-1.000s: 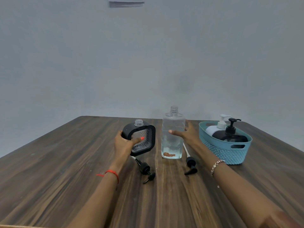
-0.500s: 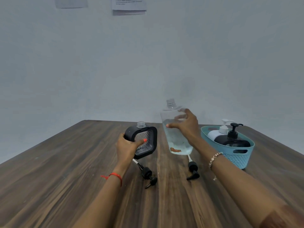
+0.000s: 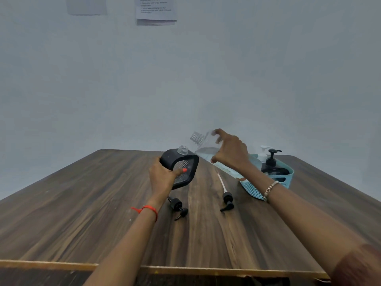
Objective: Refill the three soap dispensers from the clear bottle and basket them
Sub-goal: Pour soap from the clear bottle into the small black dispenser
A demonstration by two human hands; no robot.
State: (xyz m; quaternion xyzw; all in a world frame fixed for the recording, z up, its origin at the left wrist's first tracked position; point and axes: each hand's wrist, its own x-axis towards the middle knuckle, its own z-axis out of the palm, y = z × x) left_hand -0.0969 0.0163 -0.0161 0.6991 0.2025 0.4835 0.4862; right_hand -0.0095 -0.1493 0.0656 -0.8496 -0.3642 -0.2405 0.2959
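Observation:
My left hand (image 3: 162, 176) grips a black, square-framed soap dispenser (image 3: 180, 165) that stands on the table with its clear neck uncapped. My right hand (image 3: 232, 150) holds the clear bottle (image 3: 206, 150) lifted and tilted far over to the left, its open neck just above and to the right of the dispenser's neck. Clear liquid lies low in the bottle. Two black pump heads lie on the wood: one (image 3: 178, 207) below the dispenser, one (image 3: 226, 200) with a long white tube below the bottle. A blue basket (image 3: 276, 179) on the right holds a white dispenser (image 3: 262, 154) and a black dispenser (image 3: 272, 164).
The wooden table (image 3: 82, 203) ends at a pale front edge near me. A plain grey wall stands behind it with two paper sheets (image 3: 155, 10) pinned high up.
My right hand has lifted the clear bottle off the table and tipped it leftward toward the black dispenser's neck. My left hand stays on the dispenser.

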